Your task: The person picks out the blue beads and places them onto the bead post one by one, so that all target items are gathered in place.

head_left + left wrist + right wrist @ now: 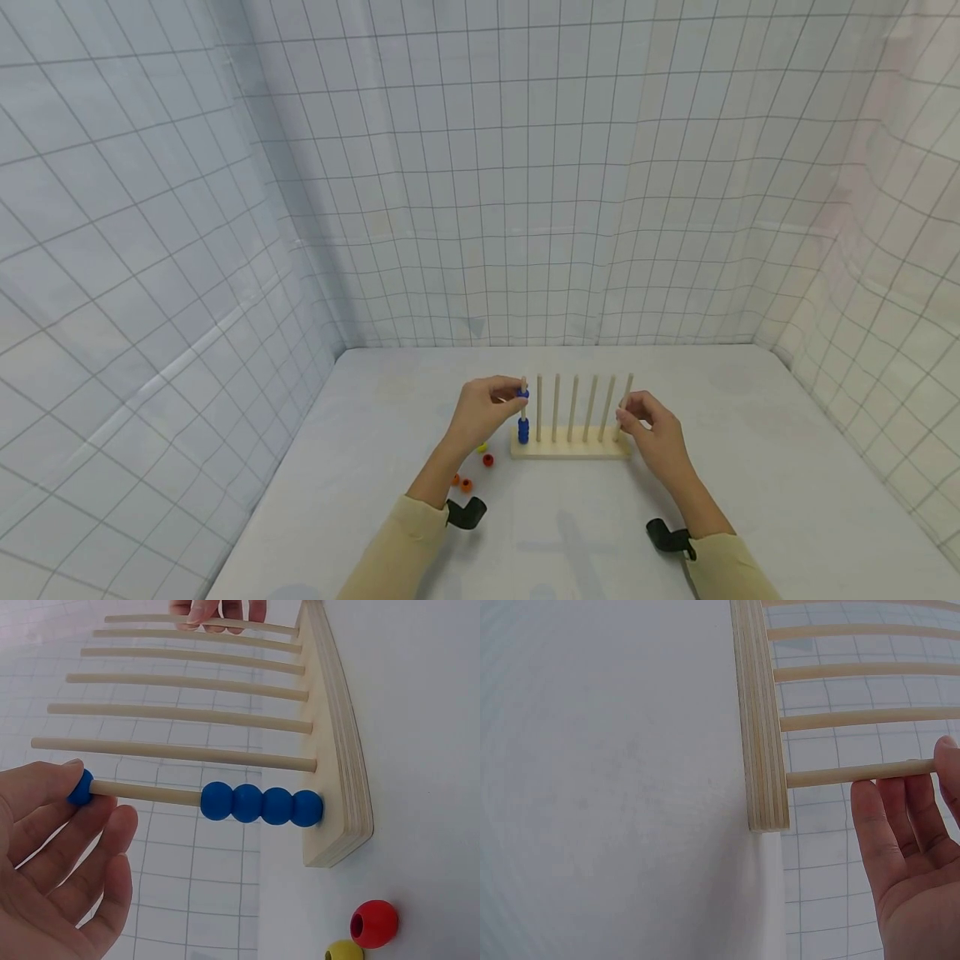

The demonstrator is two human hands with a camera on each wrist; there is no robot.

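A wooden base (570, 452) carries a row of upright wooden pegs (172, 716). Several blue beads (247, 803) are stacked at the bottom of the leftmost peg. Near that peg's top, my left hand (483, 410) pinches another blue bead (81, 787) between thumb and fingers, with the peg's end inside or behind it. At the other end, my right hand (658, 433) holds the rightmost peg (825, 777) between thumb and fingertips. No bead shows on that peg.
Loose beads lie on the white table (360, 467) left of the base: a red bead (374, 924), a yellow bead (345, 950) and orange beads (467, 485), partly behind the left forearm. Gridded white cloth (525, 183) encloses the back and sides.
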